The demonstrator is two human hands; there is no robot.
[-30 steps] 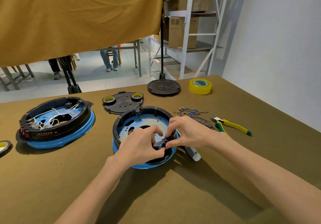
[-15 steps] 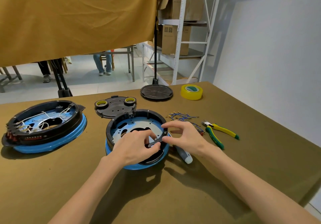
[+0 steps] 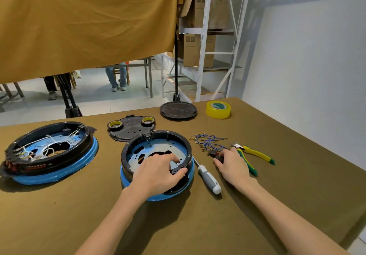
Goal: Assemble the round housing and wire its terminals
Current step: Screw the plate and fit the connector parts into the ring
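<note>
Left hand (image 3: 158,172) pinching small black part at round housing (image 3: 156,155) rim, mid-desk; right hand (image 3: 231,162) grasping small switch (image 3: 214,153) beside thin, floppy blue wires (image 3: 208,142). Housing rigid, probably light: best gripped by rim.

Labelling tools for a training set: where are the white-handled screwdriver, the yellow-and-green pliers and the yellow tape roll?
white-handled screwdriver (image 3: 209,180), head view, on its handle
yellow-and-green pliers (image 3: 257,153), head view, yellow grip
yellow tape roll (image 3: 218,112), head view, outer wall
</note>
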